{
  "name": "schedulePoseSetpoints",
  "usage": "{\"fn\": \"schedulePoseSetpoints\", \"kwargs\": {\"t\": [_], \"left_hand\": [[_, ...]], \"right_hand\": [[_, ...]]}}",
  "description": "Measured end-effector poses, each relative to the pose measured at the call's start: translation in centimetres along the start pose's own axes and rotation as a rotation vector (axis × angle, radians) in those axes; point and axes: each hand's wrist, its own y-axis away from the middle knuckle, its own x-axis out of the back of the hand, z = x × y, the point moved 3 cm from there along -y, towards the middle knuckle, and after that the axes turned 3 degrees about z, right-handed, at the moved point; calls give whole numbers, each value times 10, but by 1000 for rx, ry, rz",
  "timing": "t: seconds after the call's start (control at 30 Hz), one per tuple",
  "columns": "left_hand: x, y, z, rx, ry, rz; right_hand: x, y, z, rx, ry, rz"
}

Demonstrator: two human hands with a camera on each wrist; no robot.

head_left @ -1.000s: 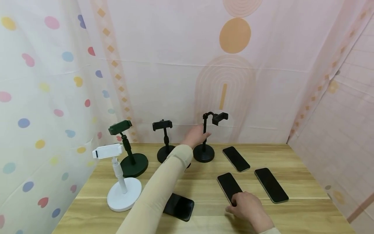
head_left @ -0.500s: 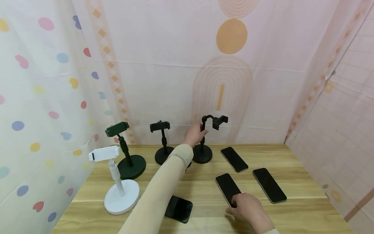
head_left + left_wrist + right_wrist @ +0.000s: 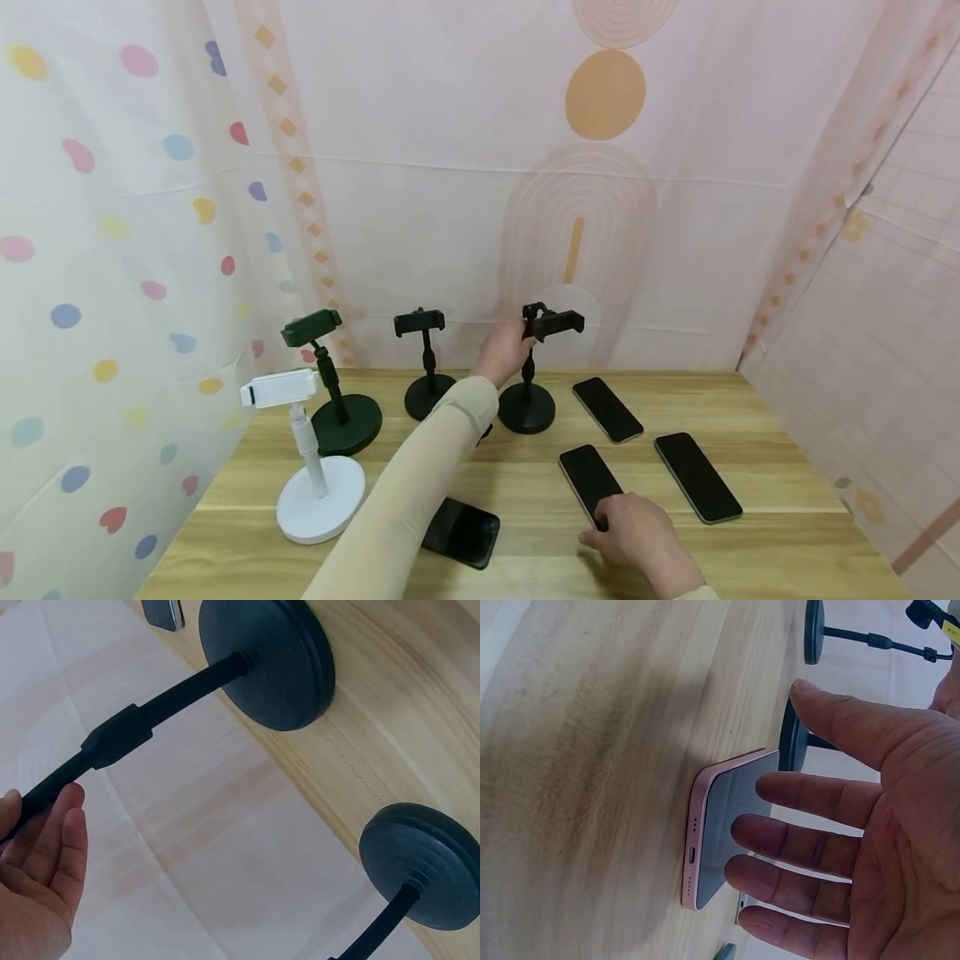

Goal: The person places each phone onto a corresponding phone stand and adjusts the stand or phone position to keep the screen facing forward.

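Note:
At the back of the table, my left hand grips the upper pole of a black phone stand. In the left wrist view, the thumb and fingers close on its pole, above the round base. My right hand is over the near end of a black-screened phone lying flat. The right wrist view shows the fingers of this hand loosely extended and spread beside the phone's pink edge, gripping nothing; whether they touch the phone I cannot tell.
A second black stand, a dark green stand and a white stand are at the left. Two more phones, one farther back and one rightmost, lie at the right. Another phone is partly behind my left sleeve.
The gripped black stand has come slightly nearer, and its clamp has turned and lowered. My left hand has moved with it, while the right hand stays over the phone.

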Motion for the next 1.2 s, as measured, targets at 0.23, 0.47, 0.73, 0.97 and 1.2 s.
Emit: {"fn": "schedulePoseSetpoints", "kwargs": {"t": [0.23, 0.47, 0.73, 0.97, 1.2], "left_hand": [[-5, 1, 8, 18, 42, -44], [-9, 1, 5, 148, 146, -79], [-9, 0, 0, 92, 109, -74], [-7, 2, -3, 105, 124, -65], [0, 8, -5, 70, 103, -51]], "right_hand": [[2, -2, 1, 8, 7, 3], [0, -4, 1, 13, 9, 2], [-2, -5, 0, 19, 10, 3], [-4, -6, -1, 27, 11, 6], [-4, -7, -2, 37, 19, 16]]}}
